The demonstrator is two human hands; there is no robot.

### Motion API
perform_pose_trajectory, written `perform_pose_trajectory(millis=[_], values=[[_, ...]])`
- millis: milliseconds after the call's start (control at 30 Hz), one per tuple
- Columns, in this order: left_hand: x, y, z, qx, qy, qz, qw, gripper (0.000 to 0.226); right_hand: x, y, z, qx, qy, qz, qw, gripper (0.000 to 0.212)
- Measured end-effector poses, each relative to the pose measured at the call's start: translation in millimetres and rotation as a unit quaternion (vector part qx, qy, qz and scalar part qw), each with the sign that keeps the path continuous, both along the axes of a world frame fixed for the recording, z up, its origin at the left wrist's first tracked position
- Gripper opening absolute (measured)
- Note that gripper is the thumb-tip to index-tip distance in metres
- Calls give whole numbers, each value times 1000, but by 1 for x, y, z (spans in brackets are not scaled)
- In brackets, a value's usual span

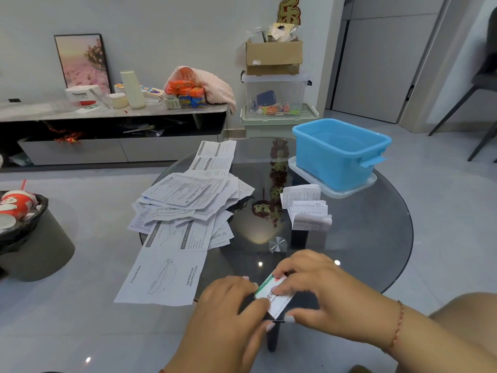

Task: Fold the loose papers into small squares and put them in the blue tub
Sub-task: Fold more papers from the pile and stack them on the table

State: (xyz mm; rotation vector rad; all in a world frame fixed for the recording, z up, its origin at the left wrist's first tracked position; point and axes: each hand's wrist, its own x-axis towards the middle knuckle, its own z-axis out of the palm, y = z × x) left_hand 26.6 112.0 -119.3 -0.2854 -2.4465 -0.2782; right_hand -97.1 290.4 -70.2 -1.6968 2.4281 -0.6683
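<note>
We noted the blue tub (pixel 339 153) at the table's (pixel 376 238) far right edge, contents indiscernible. Both hands, left (pixel 231 300) and right (pixel 314 286), pinched a folded paper (pixel 274 297) at the near edge; loose papers (pixel 185 205) lay left.

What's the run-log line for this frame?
step: folding | left hand + right hand: pinch folded paper | blue tub: no papers visible | loose papers: piled

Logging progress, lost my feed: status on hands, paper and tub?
Left hand and right hand both pinching folded paper on glass table. Blue tub looks empty. Path to tub clear.
</note>
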Motion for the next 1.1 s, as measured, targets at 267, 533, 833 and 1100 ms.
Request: perform_pose_trajectory(millis=[267,533,833,1100], values=[[-4,3,-2,-29,43,-50,997,12,1,1,-2,-33,-6,34,999,25],[-1,18,28,259,-32,36,965,15,8,-8,3,-129,-73,-24,989,11],[-18,24,54,408,-99,75,904,17,4,-20,19,-141,-276,-156,938,27],[-26,29,58,426,-120,94,892,18,-3,-12,23,-166,-268,-210,925,17]])
